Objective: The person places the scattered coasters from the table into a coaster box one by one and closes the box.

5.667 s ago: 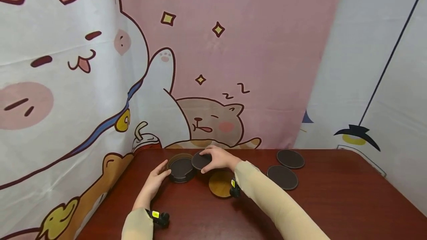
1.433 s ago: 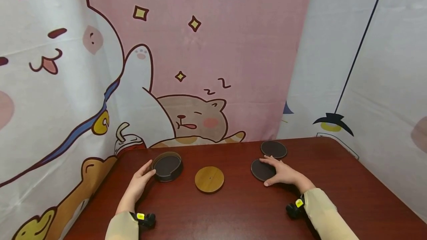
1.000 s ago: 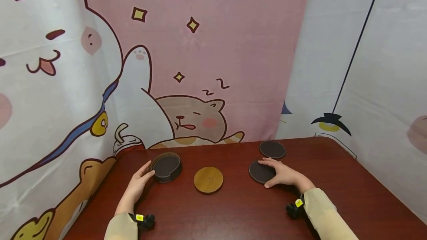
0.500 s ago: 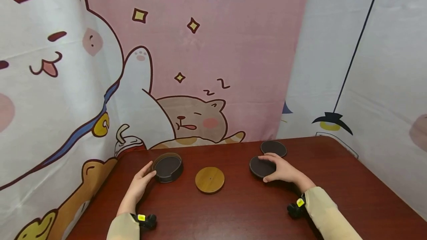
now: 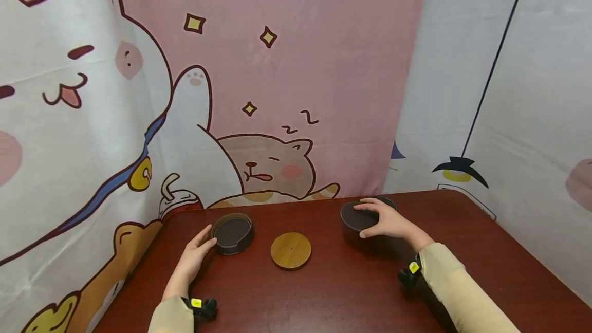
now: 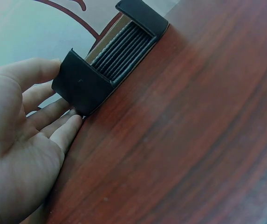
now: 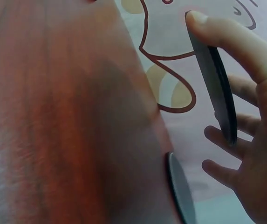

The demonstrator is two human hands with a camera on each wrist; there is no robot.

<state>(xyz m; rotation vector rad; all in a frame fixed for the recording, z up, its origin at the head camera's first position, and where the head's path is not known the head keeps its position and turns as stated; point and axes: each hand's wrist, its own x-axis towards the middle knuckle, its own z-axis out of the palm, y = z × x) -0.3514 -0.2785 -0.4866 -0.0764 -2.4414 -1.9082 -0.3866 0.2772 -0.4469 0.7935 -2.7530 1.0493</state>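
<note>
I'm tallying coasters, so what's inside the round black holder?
A stack of dark coasters, edges showing through the gap in the holder in the left wrist view. In the head view, the top coaster shows; faces below it and the holder's floor are covered.

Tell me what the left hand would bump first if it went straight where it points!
The left hand would meet the round black holder first; the fingertips seem to touch its wall, though depth is hard to judge.

table, red-brown wood [image 5: 296, 302] | on it: round dark holder [image 6: 79, 86] | wooden disc [image 5: 291, 251] | thin dark disc [image 7: 181, 189]
</note>
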